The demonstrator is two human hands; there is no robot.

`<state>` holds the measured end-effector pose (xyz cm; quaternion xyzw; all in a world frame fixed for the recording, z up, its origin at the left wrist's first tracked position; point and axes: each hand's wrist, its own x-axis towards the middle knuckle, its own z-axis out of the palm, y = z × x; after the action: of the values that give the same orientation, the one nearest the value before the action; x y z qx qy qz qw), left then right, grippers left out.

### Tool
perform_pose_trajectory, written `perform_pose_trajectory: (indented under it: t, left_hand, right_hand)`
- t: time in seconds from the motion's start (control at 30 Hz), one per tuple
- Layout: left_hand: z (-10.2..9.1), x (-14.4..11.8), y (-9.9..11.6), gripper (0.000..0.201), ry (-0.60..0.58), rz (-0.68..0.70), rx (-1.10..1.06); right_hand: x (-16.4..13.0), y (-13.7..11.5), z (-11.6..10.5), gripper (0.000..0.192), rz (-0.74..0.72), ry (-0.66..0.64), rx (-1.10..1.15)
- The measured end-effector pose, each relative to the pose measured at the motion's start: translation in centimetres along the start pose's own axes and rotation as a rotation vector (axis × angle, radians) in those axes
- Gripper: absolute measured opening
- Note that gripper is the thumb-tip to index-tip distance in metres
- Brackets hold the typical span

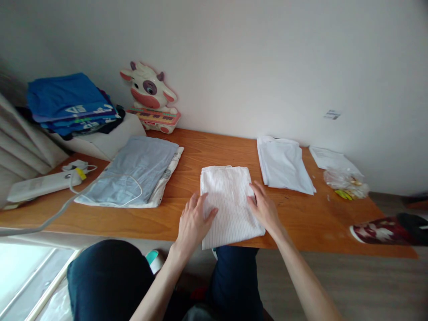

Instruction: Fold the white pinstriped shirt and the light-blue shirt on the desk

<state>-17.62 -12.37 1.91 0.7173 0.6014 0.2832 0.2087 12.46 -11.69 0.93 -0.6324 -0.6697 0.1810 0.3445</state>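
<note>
A folded white striped cloth point(230, 209), probably a garment, lies flat on the wooden table point(187, 154), its near edge reaching slightly over the front. My left hand point(195, 218) rests on its left side, fingers apart, thumb lying on the fabric. On the opposite side my right hand point(264, 205) touches the right edge with fingers spread. Neither hand grips the cloth. To its right lies a folded plain white cloth point(284, 162). Left of it, a folded grey-blue garment point(140, 160) sits on top of a patterned white one point(172, 165).
A stack of blue clothes point(73, 102) rests on a white box point(110, 138). A cow-shaped toy keyboard point(150, 98) leans by the wall. A power strip point(43, 185) with a cable lies left. At right are a plastic bag point(347, 180) and a dark red tumbler point(384, 231).
</note>
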Motion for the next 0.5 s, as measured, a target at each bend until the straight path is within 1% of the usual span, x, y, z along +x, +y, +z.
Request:
perform_pose_trajectory:
  t: [0.07,0.13,0.23,0.3,0.37,0.5]
  left_hand:
    - [0.6,2.4,0.3,0.070,0.046,0.032,0.010]
    - [1.9,4.2,0.5,0.073,0.049,0.044,0.004]
    - [4.1,5.2,0.5,0.073,0.054,0.063,0.043]
    - [5.1,5.0,0.3,0.074,0.082,0.077,0.080]
    - [5.6,4.7,0.0,0.077,0.097,0.087,0.098]
    - [5.6,4.6,-0.3,0.078,0.089,0.090,0.183]
  right_hand:
    - [1.6,-0.6,0.7,0.060,-0.042,0.020,-0.025]
    - [2.8,-0.9,2.4,0.061,-0.053,0.005,-0.047]
    - [3.3,-0.9,5.4,0.066,-0.027,-0.017,-0.144]
    - [3.2,-0.7,6.6,0.068,-0.024,-0.026,-0.204]
    - [3.0,-0.6,7.0,0.069,-0.027,-0.033,-0.239]
    - [2.8,-1.3,6.3,0.073,0.013,-0.065,-0.360]
